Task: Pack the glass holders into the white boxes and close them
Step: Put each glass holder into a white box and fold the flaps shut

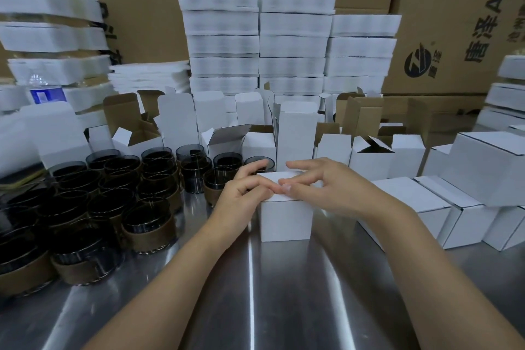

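White box (285, 219) sits centre of the table (255, 301), upright, lid down flat. Both hands are on top of it. Left hand (244, 193): grip curled over the lid's near-left edge, fingertips pressing the cardboard, index finger lifted higher; thumb hidden, so can't tell if it pinches the side. Right hand (321, 187): grip loose, fingers spread fairly straight across the lid, thumb tip on the front edge, touching the left fingertips. Nothing else held.

Glass holders (147, 224) crowd the left side of the table, dark smoked glass w/ brown bands round the lower half, packed rim to rim in several rows. The nearest ones stand just beside the left hand.

Right behind the box a tall white carton (297, 136) stands on end. Either side of it runs a row of open boxes (227, 142), flaps up, brown inside. To the right, closed boxes (431, 202) lie in a line, w/ a bigger one (488, 167) stacked on top.

Further back: foam trays (292, 45) stacked high in columns, more leaning at far left & far right. A water bottle (47, 91) w/ a blue label pokes up at left btwn the stacks. Brown shipping cartons (443, 23) w/ black print wall off the rear.

Table is brushed steel, shiny, streaked w/ light reflections.
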A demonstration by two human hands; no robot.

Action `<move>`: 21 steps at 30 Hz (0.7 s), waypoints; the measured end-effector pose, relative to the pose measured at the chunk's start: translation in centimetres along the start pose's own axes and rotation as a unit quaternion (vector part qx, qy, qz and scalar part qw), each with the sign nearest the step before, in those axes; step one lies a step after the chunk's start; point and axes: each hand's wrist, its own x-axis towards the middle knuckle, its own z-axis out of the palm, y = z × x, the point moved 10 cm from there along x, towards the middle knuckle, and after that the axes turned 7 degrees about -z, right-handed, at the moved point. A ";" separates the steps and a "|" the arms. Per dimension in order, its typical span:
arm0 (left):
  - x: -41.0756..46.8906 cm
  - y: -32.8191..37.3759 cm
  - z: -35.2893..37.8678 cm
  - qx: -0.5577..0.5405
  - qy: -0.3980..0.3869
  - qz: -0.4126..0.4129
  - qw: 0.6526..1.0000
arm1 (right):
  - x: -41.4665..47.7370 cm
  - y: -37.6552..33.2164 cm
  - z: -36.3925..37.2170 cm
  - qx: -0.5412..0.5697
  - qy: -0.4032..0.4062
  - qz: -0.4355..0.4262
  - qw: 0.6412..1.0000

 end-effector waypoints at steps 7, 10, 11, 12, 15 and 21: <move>0.0 -0.3 -1.2 0.004 0.060 -0.016 0.998 | -0.5 -1.8 -0.4 -0.185 0.067 0.023 0.980; 0.1 -0.6 -1.3 0.006 0.062 -0.022 0.998 | -0.7 -3.3 0.4 -0.274 0.092 0.011 0.957; 0.1 -0.8 -1.3 0.011 0.061 -0.022 0.998 | -0.7 -3.6 0.9 -0.296 0.098 0.013 0.950; 0.2 -0.8 -1.3 0.012 0.059 -0.021 0.998 | -0.7 -3.9 1.3 -0.311 0.108 0.015 0.944; 0.2 -0.8 -1.5 -0.007 0.057 -0.014 0.998 | -0.7 -5.0 1.8 -0.320 0.171 0.020 0.932; 0.2 -0.6 -1.9 -0.089 0.076 -0.007 0.993 | -2.6 -4.0 -3.2 -0.145 0.222 0.033 0.964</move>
